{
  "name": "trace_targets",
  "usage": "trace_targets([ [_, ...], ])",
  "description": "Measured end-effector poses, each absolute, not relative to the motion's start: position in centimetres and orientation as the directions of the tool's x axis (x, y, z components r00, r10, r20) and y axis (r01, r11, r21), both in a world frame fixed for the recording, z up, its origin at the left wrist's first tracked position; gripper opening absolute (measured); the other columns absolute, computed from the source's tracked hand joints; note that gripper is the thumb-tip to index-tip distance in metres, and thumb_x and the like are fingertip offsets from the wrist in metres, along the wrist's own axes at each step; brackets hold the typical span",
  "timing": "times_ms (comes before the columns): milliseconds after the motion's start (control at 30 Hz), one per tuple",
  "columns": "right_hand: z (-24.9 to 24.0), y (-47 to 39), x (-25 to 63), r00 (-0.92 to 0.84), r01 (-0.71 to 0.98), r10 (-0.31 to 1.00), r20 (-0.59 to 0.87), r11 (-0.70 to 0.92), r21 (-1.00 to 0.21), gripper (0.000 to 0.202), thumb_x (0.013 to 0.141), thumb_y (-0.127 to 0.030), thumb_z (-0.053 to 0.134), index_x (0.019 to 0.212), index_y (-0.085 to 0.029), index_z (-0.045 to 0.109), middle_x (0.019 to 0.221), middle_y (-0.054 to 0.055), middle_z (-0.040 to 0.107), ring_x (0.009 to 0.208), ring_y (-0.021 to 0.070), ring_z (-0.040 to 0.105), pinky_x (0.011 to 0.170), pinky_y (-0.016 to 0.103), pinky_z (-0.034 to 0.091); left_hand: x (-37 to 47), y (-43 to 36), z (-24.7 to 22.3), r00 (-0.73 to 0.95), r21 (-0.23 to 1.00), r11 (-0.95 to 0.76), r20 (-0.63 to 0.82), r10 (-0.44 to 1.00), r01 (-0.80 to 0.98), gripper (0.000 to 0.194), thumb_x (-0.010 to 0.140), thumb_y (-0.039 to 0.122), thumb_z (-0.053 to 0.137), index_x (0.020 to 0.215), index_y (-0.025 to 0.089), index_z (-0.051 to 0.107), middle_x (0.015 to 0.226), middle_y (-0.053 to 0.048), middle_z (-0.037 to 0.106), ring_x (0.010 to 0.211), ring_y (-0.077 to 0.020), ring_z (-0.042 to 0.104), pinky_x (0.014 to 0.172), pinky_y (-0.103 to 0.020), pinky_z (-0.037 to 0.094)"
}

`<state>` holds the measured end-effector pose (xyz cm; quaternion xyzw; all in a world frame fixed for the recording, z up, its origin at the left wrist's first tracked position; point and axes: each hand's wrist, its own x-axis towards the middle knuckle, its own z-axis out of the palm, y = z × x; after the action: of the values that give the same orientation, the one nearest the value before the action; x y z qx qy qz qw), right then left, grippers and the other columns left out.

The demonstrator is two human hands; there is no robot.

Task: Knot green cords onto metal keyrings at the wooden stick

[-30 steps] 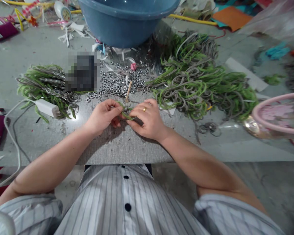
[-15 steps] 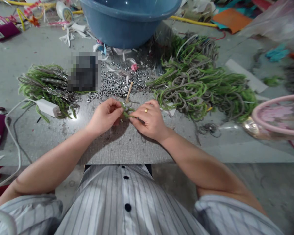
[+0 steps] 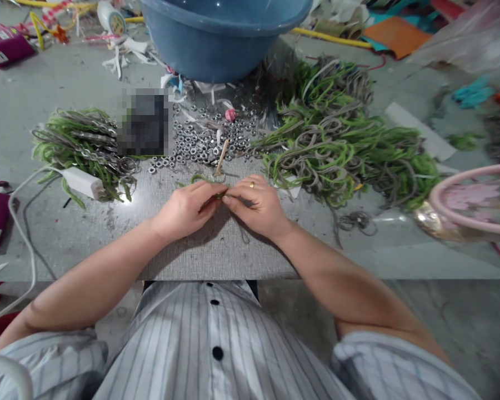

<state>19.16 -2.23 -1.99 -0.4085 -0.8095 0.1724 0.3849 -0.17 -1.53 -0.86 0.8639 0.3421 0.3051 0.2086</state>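
My left hand and my right hand meet at the fingertips near the table's front. Both are closed in a pinch on a thin green cord, part of which shows beyond my left fingers. Most of the cord between the fingers is hidden. Just past the fingertips a metal ring lies by a small wooden stick, which leans upward. A gold ring is on a finger of my right hand. Beyond the hands many small metal nuts are scattered over the table.
A heap of green and grey cords lies right; a bundle of cords with metal chains lies left beside a white adapter. A blue basin stands behind the nuts. A pink-rimmed clear item sits at the right.
My left hand has shifted right and its fingertips now touch those of my right hand. The green cord now extends out behind my left fingers.
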Motion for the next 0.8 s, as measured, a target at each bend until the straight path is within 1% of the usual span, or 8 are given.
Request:
trace_targets([
  [100,-1.96,-2.19,19.2,-0.367,0.535,0.802,0.471,0.597,-0.598,0.041,0.095,-0.05,0.043,0.075,-0.022,0.065,0.068,0.0,0.067,0.069,0.0164,0.06,0.076,0.034,0.038,-0.14,-1.55,-0.81,0.58,0.532,-0.698,0.404,0.707,0.48,0.018,0.093,0.017,0.046,0.101,0.016,0.063,0.091,-0.005,0.07,0.083,-0.0127,0.066,0.075,-0.023,0.051],
  [200,-1.91,-2.12,19.17,-0.372,0.535,0.808,0.458,0.589,-0.606,0.053,0.096,-0.059,0.034,0.07,-0.022,0.061,0.065,0.0,0.065,0.066,0.0152,0.057,0.074,0.034,0.036,-0.04,-1.58,-0.84,0.592,0.475,-0.724,0.423,0.686,0.5,0.019,0.095,0.018,0.045,0.095,0.017,0.064,0.084,-0.004,0.069,0.075,-0.012,0.064,0.068,-0.021,0.048],
  [267,-1.83,-2.08,19.11,-0.385,0.544,0.814,0.435,0.581,-0.605,0.057,0.096,-0.061,0.029,0.066,-0.022,0.057,0.062,-0.001,0.062,0.063,0.0145,0.055,0.072,0.033,0.035,0.02,-1.55,-0.93,0.609,0.437,-0.745,0.431,0.666,0.504,0.022,0.095,0.019,0.043,0.091,0.016,0.064,0.079,-0.004,0.067,0.07,-0.0124,0.063,0.064,-0.022,0.046],
  [400,-1.6,-2.02,19.05,-0.42,0.577,0.824,0.38,0.565,-0.589,0.057,0.098,-0.059,0.025,0.063,-0.022,0.05,0.06,-0.001,0.059,0.062,0.0148,0.053,0.07,0.032,0.034,0.05,-1.43,-1.15,0.621,0.415,-0.75,0.422,0.66,0.515,0.024,0.095,0.021,0.042,0.087,0.017,0.064,0.074,-0.004,0.065,0.066,-0.0129,0.061,0.061,-0.023,0.044],
  [533,-1.49,-2.01,19.17,-0.452,0.575,0.814,0.366,0.579,-0.578,0.054,0.098,-0.057,0.025,0.068,-0.022,0.053,0.065,0.0,0.062,0.065,0.0154,0.054,0.073,0.033,0.034,-0.07,-1.31,-1.2,0.63,0.394,-0.743,0.396,0.668,0.54,0.023,0.095,0.021,0.043,0.085,0.017,0.064,0.073,-0.003,0.065,0.066,-0.0128,0.061,0.061,-0.023,0.043],
  [667,-1.65,-2.05,19.37,-0.473,0.577,0.806,0.356,0.589,-0.566,0.05,0.1,-0.054,0.026,0.076,-0.022,0.056,0.071,0.001,0.065,0.07,0.0164,0.057,0.075,0.033,0.035,-0.21,-1.21,-1.1,0.634,0.409,-0.737,0.38,0.674,0.539,0.022,0.095,0.022,0.044,0.088,0.017,0.064,0.074,-0.003,0.066,0.068,-0.0135,0.061,0.062,-0.023,0.044],
  [800,-1.85,-2.13,19.51,-0.484,0.582,0.797,0.362,0.602,-0.546,0.042,0.101,-0.047,0.029,0.081,-0.022,0.056,0.078,0.003,0.067,0.075,0.0175,0.059,0.077,0.034,0.036,-0.34,-1.03,-1.06,0.632,0.389,-0.749,0.403,0.662,0.537,0.022,0.095,0.023,0.045,0.089,0.017,0.065,0.075,-0.004,0.067,0.07,-0.0147,0.062,0.064,-0.024,0.045],
])
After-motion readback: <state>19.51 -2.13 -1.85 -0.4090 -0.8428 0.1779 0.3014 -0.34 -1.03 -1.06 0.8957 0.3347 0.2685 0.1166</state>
